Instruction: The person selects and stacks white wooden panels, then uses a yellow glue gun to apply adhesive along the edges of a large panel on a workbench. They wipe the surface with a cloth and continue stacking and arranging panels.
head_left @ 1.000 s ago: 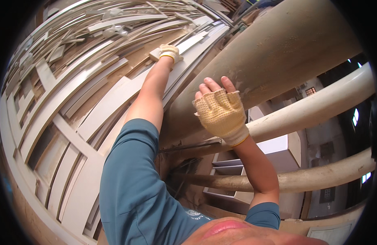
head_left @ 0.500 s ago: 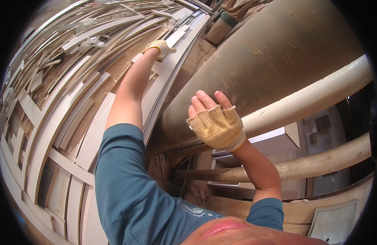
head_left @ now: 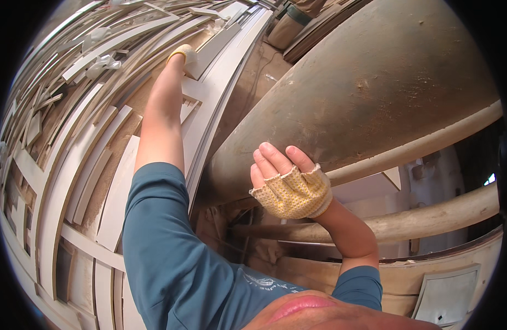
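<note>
My left hand, in a pale knitted work glove, reaches far out over the white board strips on the left. It is at the near end of a flat grey-white board, and seems to touch it; its fingers are hidden. My right hand wears a yellow dotted glove with bare fingertips. Its fingers are stretched out, and nothing shows in them. It lies in front of the thick grey-brown pipe; whether it touches the pipe I cannot tell.
Long white strips and offcuts lie piled at the left, with crumpled clear plastic among them. A thinner pale pipe and another pipe run at the right. A grey square panel is at lower right, a brown-green container at the top.
My left hand has moved left and farther out, and the board beside it shows a broader, greyer face. My right hand has dropped slightly in view. The whole view has shifted a little.
</note>
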`<state>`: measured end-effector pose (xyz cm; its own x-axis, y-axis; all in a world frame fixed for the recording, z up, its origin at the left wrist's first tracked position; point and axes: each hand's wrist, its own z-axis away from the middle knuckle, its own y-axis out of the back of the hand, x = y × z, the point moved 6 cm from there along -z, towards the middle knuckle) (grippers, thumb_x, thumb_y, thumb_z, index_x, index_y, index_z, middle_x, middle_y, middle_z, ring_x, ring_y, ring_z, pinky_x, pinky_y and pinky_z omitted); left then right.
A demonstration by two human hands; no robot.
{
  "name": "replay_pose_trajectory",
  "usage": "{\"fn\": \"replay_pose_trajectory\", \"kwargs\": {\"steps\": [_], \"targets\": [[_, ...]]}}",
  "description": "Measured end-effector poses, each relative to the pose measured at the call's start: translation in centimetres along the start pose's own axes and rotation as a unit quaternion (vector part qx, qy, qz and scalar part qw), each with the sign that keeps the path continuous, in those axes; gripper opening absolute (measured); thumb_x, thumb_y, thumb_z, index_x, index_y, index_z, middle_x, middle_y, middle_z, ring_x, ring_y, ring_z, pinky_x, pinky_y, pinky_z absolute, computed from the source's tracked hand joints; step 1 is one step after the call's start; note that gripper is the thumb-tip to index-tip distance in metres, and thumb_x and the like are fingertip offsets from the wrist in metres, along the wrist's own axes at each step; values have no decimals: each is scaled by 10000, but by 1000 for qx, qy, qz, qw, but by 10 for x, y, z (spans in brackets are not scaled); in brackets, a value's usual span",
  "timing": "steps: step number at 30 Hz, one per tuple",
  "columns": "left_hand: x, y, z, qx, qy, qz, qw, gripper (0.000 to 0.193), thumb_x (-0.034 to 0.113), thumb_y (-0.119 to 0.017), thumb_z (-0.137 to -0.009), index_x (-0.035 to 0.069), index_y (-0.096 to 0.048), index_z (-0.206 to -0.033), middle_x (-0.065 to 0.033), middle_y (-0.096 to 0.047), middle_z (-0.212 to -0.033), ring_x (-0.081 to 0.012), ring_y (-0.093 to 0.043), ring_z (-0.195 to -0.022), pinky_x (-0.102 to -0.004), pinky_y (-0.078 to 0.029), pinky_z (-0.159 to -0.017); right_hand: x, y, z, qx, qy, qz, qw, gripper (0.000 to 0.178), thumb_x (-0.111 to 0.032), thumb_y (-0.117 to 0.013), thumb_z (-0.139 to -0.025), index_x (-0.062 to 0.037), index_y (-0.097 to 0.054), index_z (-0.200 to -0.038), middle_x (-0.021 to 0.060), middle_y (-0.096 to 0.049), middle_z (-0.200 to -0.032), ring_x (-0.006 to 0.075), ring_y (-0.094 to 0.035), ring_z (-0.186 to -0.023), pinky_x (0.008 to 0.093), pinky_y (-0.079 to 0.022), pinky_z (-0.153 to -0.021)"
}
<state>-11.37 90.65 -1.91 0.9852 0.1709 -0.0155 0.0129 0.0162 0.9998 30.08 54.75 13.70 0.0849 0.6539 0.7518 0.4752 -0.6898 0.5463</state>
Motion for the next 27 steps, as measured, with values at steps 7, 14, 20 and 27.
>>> {"fn": "replay_pose_trajectory", "kwargs": {"steps": [7, 14, 20, 27], "targets": [[47, 13, 62, 73, 165, 144, 973, 640, 516, -685, -930, 109, -611, -1419, -166, -651, -1415, -346, -629, -1309, -491, -526, -1056, 0, 1, -1, -17, -1, -13, 1000, 147, -144, -631, -957, -128, -644, -1102, 53, -746, -1146, 229, -711, -1159, 482, -437, -1117], [38, 7, 39, 61, 208, 206, 954, 553, 285, -754, -834, 127, -694, -1360, -171, -676, -1390, -312, -664, -1281, -504, -548, -1023, -1, 2, 2, -9, 3, -21, 1000, 143, -147, -624, -957, -125, -644, -1097, 58, -744, -1140, 228, -713, -1153, 480, -447, -1102], [29, 8, 9, 70, 110, 183, 974, 547, 391, -694, -864, 58, -716, -1298, -221, -685, -1333, -356, -668, -1237, -439, -536, -1033, 2, 2, 3, 2, 8, -30, 1000, 133, -176, -610, -963, -123, -654, -1077, 57, -743, -1140, 228, -716, -1149, 461, -465, -1083], [51, -3, 44, 95, 146, 160, 972, 712, 609, -555, -948, 78, -607, -1419, -213, -593, -1462, -372, -565, -1363, -506, -455, -1114, 2, 3, 1, 8, 0, -26, 1000, 114, -165, -615, -958, -127, -660, -1056, 46, -753, -1099, 225, -725, -1136, 456, -488, -1063]]}}
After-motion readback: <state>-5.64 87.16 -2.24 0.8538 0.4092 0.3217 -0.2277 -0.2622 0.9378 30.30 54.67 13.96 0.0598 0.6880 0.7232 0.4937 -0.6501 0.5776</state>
